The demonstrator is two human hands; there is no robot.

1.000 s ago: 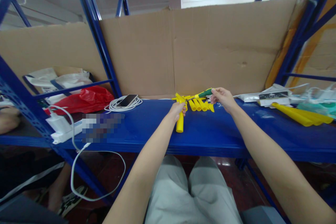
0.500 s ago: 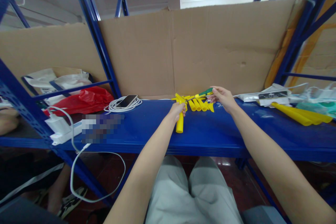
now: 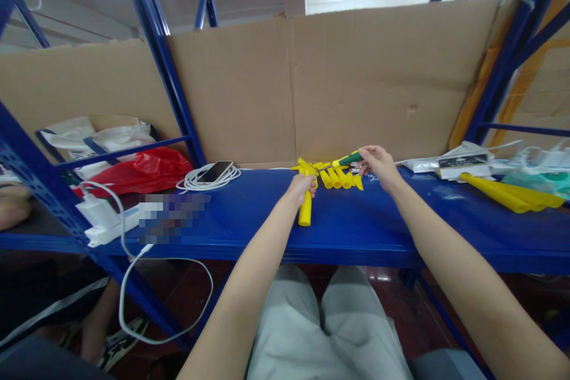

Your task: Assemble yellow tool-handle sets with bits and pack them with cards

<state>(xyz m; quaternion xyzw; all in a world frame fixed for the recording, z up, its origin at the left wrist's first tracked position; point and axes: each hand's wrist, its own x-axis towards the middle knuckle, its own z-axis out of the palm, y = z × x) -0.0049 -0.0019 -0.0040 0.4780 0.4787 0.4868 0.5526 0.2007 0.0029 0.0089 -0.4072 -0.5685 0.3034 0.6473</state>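
Observation:
My left hand (image 3: pixel 304 186) is closed around a yellow plastic tube-like part (image 3: pixel 305 214) with a flared upper end, held over the blue shelf. In my right hand (image 3: pixel 374 163) is the end of a screwdriver (image 3: pixel 348 159) with a green and yellow handle. The screwdriver lies nearly level, and its thin metal shaft points left to the yellow part beside my left fingers. Whether its tip sits in a screw is too small to tell. Just behind, several more yellow tube parts (image 3: pixel 342 178) lie in a row on the shelf.
Yellow cone-shaped pieces (image 3: pixel 512 193) lie at the right, near a white box (image 3: pixel 463 164). Leftward are a phone (image 3: pixel 216 171) on a coiled white cable (image 3: pixel 189 180), a red bag (image 3: pixel 142 169) and a power strip (image 3: pixel 113 225). Cardboard (image 3: pixel 356 83) stands behind. Another person's hand (image 3: pixel 13 205) is at far left.
The screwdriver handle has turned, now showing more green, and my right fingers have shifted on its end. My left hand and the yellow part stay put.

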